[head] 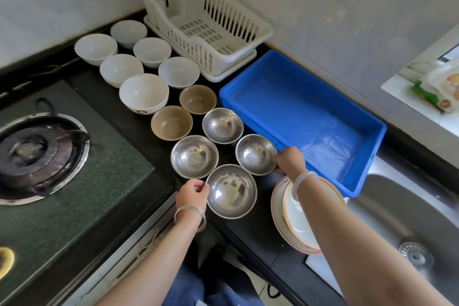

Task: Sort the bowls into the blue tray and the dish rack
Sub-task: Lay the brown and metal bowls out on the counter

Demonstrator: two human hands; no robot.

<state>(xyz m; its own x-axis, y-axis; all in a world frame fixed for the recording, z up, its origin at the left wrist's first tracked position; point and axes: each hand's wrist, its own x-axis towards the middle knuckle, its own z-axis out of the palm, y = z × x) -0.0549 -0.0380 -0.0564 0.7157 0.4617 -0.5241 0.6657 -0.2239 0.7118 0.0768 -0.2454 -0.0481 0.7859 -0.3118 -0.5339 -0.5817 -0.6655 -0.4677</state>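
Obs. Twelve bowls stand upright in two rows on the black desk (pixel 250 228), none yet in the blue tray (pixel 298 112) or the dish rack (pixel 206 22).

Layout. Four steel bowls sit nearest the person. Two brown bowls (pixel 171 123) come next, then six white bowls (pixel 144 93) running back towards the wall. The tray lies just right of the steel group; the rack stands behind it, against the wall.

Hands. The left hand (pixel 192 194) pinches the left rim of the near steel bowl (pixel 231 191), fingers curled at its edge. The right hand (pixel 289 160) grips the right rim of the right steel bowl (pixel 255 154), which sits just beside the tray's near corner. Both bowls appear to rest on the desk; whether either is lifted I cannot tell.

Handling, judged. Steel bowls are likely light, stiff and hard to break, but smooth and possibly slippery. A rim pinch, thumb inside and fingers outside, should do. The white and brown ones look ceramic: heavier, easily chipped, set close together. Take each by the rim or cup it from below, and lift it straight up so it does not knock its neighbours.

Nearby. Stacked plates (pixel 295 218) lie under the right forearm.
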